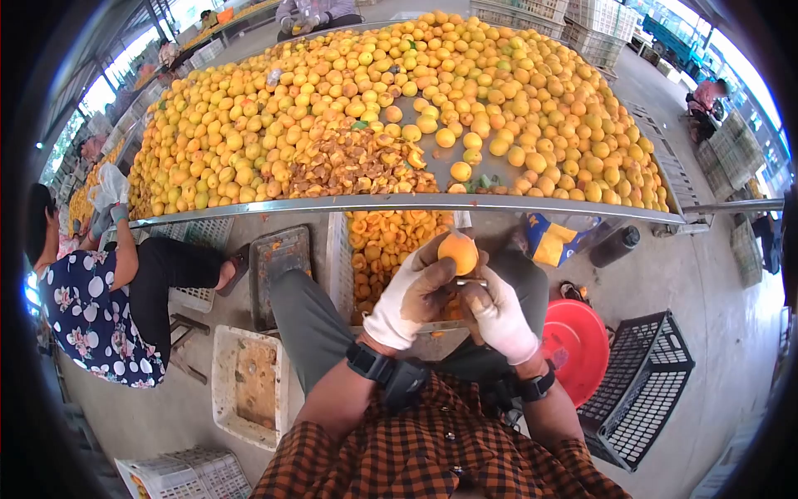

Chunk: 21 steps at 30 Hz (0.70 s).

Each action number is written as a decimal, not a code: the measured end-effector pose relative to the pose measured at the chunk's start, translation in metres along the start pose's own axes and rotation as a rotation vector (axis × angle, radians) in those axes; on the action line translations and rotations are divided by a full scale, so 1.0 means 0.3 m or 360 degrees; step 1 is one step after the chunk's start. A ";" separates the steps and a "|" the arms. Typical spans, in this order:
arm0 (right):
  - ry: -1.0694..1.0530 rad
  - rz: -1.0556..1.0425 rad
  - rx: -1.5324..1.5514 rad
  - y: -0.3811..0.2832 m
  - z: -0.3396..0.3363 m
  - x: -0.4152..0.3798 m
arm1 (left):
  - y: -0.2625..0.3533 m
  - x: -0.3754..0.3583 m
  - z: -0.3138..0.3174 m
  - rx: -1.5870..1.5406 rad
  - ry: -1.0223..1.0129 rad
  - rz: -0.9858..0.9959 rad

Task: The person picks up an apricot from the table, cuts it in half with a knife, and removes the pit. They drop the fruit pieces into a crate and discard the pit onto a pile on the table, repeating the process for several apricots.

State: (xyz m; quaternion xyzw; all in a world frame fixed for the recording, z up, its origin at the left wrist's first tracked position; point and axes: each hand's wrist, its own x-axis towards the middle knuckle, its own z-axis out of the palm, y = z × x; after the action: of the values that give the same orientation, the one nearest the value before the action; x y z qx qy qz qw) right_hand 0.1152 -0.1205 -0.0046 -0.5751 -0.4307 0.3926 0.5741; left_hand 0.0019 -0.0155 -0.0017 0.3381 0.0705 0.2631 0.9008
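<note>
My left hand, in a white glove with brown-stained fingers, is closed around a whole orange-yellow fruit. Just right of it, my right hand, gloved the same way, pinches a small tool with a metal part close under the fruit. Both hands are above a crate of halved fruit, in front of the metal table edge. On the table, cut pieces lie near the edge, surrounded by a large heap of whole fruit.
A red basin and black crate stand at right, with a dark bottle and yellow-blue bag beyond. A dark tray and dirty white tub lie left. A co-worker sits far left.
</note>
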 end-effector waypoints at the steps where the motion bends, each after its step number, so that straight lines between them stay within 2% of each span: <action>1: -0.0005 0.0002 0.0001 -0.002 -0.022 0.000 | 0.032 -0.002 -0.003 -0.0001 0.0005 0.0002; 3: -0.0196 -0.0105 -0.0304 -0.017 -0.053 0.008 | 0.100 -0.001 -0.018 0.0653 -0.0119 -0.0091; 4: -0.0172 -0.0172 -0.0422 -0.039 -0.054 0.015 | 0.127 0.004 -0.018 0.0923 -0.0129 -0.0136; 8: -0.0198 -0.0085 -0.0338 0.000 -0.042 0.011 | 0.103 0.011 -0.023 0.1022 -0.0224 -0.0100; 10: 0.0104 0.0062 0.0099 0.033 0.011 0.003 | -0.002 0.003 0.017 0.0155 0.0248 0.0065; 13: 0.0183 -0.0014 0.0095 0.077 0.033 0.010 | -0.063 0.012 0.013 -0.0170 0.0205 0.0062; 17: 0.0073 0.0029 -0.0099 0.006 -0.011 -0.003 | -0.001 0.012 0.015 0.0100 0.0181 0.0083; 20: -0.0151 0.0054 -0.0378 -0.062 -0.069 0.004 | 0.111 -0.009 0.033 0.0765 0.0132 -0.0176; 21: -0.0256 0.0097 -0.0526 -0.085 -0.082 0.006 | 0.128 -0.005 0.023 0.0764 0.0141 -0.0182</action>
State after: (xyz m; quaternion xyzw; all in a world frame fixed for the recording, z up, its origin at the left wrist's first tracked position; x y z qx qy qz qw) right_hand 0.1378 -0.1275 0.0218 -0.6411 -0.5163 0.3784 0.4233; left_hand -0.0138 0.0041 0.0283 0.5259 0.1893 0.2019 0.8043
